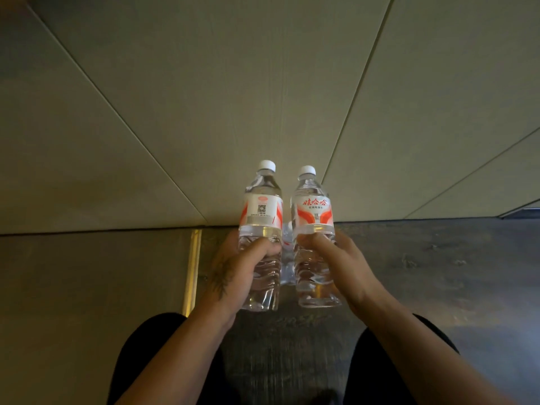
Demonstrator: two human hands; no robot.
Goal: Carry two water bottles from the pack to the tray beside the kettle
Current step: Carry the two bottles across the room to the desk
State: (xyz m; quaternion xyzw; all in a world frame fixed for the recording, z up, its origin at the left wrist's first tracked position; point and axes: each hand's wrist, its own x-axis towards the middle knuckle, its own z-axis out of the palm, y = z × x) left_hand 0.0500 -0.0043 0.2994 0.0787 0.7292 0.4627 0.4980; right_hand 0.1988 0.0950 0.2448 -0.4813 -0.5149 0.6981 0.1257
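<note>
I hold two clear water bottles upright, side by side, in the middle of the head view. The left bottle [261,211] has a white cap and a white-and-orange label with a QR code; my left hand [242,270] grips its lower body. The right bottle [312,211] shows red characters on its label; my right hand [342,264] grips it below the label. Between and behind the bottles, a bit of the plastic-wrapped pack [287,249] shows on the floor. Neither the tray nor the kettle appears.
A beige panelled wall [204,97] fills the upper half, meeting the dark floor [438,273] at a straight line. A brass strip [193,267] runs down the floor at left. My dark-clothed knees [146,361] are at the bottom.
</note>
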